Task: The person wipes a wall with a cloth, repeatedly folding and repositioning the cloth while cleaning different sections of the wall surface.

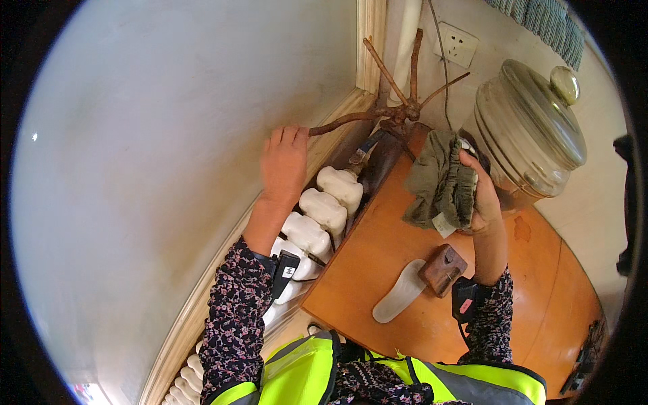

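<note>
My left hand (285,157) is closed around the end of a brown branch of a gnarled wooden root piece (400,111), over the white radiator (324,207). Bunched in my right hand (481,195) is a dark green cloth garment (440,177) with a gathered elastic edge and a small white tag. It hangs above the orange-brown wooden tabletop (526,283), close to a large lidded glass jar (531,131). Below the cloth lie a shoe insole (400,293) and a small reddish-brown wooden block (443,271), which touch.
A pale wooden frame (243,223) runs along the wall above the radiator. Behind the root piece stands a white pipe (405,50), with a hanging cable and a wall socket (456,44). Black cables (587,354) lie at the table's right edge.
</note>
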Demonstrator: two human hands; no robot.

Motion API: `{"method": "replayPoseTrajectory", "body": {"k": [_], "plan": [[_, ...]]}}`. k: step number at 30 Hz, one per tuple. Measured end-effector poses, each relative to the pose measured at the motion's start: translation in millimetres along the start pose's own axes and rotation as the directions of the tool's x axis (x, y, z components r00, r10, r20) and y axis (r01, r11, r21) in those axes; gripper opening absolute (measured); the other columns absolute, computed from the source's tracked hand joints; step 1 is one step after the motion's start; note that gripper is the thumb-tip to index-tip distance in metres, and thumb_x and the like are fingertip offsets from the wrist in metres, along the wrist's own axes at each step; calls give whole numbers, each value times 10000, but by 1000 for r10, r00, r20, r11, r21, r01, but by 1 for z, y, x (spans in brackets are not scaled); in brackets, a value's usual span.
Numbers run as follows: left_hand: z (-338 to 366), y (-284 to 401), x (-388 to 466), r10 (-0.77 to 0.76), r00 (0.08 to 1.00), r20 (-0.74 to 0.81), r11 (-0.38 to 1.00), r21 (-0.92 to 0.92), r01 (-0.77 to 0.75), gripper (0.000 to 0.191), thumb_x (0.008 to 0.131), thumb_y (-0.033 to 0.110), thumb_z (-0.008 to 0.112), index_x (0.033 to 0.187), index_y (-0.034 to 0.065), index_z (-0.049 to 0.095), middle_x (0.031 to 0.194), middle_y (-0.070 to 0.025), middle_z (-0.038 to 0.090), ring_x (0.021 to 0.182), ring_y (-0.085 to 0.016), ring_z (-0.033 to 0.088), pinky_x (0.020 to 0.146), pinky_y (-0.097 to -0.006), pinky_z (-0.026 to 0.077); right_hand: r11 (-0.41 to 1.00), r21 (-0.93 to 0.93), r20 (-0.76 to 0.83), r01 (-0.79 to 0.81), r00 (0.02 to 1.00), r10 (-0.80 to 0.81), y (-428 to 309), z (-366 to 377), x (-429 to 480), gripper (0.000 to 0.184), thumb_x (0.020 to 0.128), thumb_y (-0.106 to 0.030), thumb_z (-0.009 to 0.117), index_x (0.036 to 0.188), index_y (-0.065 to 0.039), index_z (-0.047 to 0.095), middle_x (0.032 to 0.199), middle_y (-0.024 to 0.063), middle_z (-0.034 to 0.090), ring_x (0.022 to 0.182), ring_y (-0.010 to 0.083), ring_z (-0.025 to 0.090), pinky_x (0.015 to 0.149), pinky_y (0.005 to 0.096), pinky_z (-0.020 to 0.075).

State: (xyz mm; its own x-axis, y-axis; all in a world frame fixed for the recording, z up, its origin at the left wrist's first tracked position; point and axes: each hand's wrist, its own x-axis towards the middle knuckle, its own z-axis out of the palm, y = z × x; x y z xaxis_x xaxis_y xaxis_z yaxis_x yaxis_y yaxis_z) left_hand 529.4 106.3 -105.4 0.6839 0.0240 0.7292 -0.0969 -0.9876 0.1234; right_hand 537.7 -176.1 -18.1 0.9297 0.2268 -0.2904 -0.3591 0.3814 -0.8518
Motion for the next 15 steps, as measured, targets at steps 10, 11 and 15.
{"method": "replayPoseTrajectory", "body": {"k": [10, 11, 15], "plan": [[3, 4, 11, 53, 999, 11, 975, 215, -54, 243, 688, 91, 520, 922, 63, 574, 873, -41, 543, 856, -200, 486, 714, -308, 384, 992, -57, 41, -109, 993, 112, 11, -6, 2, 341, 807, -319, 539, 984, -29, 561, 871, 85, 616, 764, 209, 591, 694, 332, 481], [1, 6, 10, 48, 999, 16, 977, 208, -50, 246, 690, 92, 519, 928, 63, 573, 887, -41, 542, 866, -201, 486, 718, -309, 382, 991, -74, 26, -114, 993, 116, 12, -5, -1, 344, 808, -319, 537, 988, -26, 560, 874, 88, 616, 766, 212, 591, 700, 333, 479], [-12, 6, 0, 18, 998, 63, 995, 93, -24, 317, 697, 68, 550, 1013, 85, 558, 997, -54, 557, 940, -228, 487, 786, -354, 387, 985, -61, -3, -161, 987, 162, 22, 3, 2, 356, 813, -326, 529, 1001, -24, 554, 888, 98, 612, 771, 219, 586, 713, 335, 473]]}}
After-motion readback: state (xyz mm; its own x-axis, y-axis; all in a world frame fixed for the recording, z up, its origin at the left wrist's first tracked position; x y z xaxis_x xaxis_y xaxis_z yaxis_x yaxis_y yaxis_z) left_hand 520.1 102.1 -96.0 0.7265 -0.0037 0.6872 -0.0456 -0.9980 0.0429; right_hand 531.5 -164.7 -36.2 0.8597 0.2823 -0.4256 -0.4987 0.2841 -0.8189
